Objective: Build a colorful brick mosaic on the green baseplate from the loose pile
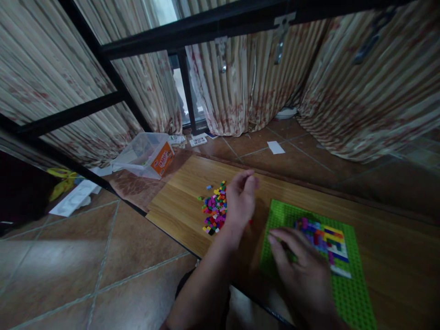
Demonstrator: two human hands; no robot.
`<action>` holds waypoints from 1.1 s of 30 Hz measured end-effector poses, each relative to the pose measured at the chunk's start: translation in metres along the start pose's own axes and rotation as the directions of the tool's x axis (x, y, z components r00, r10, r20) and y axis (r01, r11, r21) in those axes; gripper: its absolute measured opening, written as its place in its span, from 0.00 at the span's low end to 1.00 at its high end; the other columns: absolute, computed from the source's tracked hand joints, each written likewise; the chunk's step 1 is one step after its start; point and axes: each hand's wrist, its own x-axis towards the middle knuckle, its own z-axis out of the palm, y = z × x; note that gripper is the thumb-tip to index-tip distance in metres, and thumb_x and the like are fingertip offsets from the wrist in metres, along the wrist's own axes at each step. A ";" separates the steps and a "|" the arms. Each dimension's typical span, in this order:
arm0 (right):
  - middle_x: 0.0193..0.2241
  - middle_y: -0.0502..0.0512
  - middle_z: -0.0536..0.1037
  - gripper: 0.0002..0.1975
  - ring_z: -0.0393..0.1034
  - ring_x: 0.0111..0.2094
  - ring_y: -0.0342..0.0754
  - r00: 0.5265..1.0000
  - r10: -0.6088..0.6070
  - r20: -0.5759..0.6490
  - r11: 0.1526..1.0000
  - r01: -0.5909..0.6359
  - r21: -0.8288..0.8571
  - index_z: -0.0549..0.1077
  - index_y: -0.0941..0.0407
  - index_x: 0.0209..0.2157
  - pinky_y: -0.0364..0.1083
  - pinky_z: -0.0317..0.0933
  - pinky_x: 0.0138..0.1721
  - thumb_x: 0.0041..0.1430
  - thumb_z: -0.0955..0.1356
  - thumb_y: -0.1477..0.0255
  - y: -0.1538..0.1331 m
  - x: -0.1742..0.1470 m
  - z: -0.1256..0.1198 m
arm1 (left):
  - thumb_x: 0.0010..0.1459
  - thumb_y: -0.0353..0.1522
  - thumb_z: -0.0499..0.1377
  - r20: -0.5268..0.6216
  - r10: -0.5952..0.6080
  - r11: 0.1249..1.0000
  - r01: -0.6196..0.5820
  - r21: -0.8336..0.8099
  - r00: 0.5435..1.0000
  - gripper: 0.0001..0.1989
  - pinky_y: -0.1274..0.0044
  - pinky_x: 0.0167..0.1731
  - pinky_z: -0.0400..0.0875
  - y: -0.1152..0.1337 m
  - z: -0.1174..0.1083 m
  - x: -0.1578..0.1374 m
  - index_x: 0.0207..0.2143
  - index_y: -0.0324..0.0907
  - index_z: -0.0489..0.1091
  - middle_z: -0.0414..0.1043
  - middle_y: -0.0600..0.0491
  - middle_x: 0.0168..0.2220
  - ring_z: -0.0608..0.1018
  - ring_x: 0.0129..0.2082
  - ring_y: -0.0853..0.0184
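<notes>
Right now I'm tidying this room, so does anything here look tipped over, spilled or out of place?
Yes. A clear plastic box lies tipped on its side on the floor beyond the wooden board. Loose papers are scattered on the tiles near the curtains. The small bricks by the left hand sit in a loose pile.

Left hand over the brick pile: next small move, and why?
Probably lower the left hand and pinch one brick from the loose pile. It hovers just right of the pile with fingers curled, while the right hand rests on the green baseplate beside the partly built brick patch.
</notes>
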 end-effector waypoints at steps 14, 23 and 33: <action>0.37 0.59 0.76 0.13 0.72 0.39 0.54 0.987 -0.031 0.155 0.951 0.077 -0.298 0.73 0.56 0.42 0.50 0.65 0.38 0.61 0.67 0.62 -0.005 -0.026 0.065 | 0.46 0.30 0.64 -0.188 -0.136 0.948 0.072 -0.310 0.973 0.10 0.83 0.31 0.66 0.031 -0.054 0.022 0.34 0.36 0.73 0.72 0.56 0.26 0.71 0.24 0.78; 0.37 0.58 0.76 0.08 0.71 0.40 0.52 0.993 -0.071 0.096 0.956 0.095 -0.279 0.73 0.55 0.39 0.50 0.65 0.41 0.64 0.65 0.67 -0.005 -0.022 0.072 | 0.45 0.31 0.65 -0.157 -0.178 0.953 0.130 -0.274 0.971 0.11 0.82 0.31 0.66 0.034 -0.064 0.023 0.33 0.37 0.73 0.72 0.57 0.26 0.71 0.23 0.77; 0.37 0.54 0.76 0.08 0.73 0.39 0.49 0.999 0.040 -0.029 0.997 -0.042 -0.071 0.72 0.53 0.41 0.47 0.67 0.40 0.63 0.67 0.66 -0.006 0.007 0.033 | 0.50 0.41 0.66 0.357 -0.362 0.932 0.328 0.154 0.861 0.14 0.83 0.23 0.64 0.025 -0.045 0.002 0.30 0.37 0.75 0.74 0.52 0.27 0.72 0.24 0.74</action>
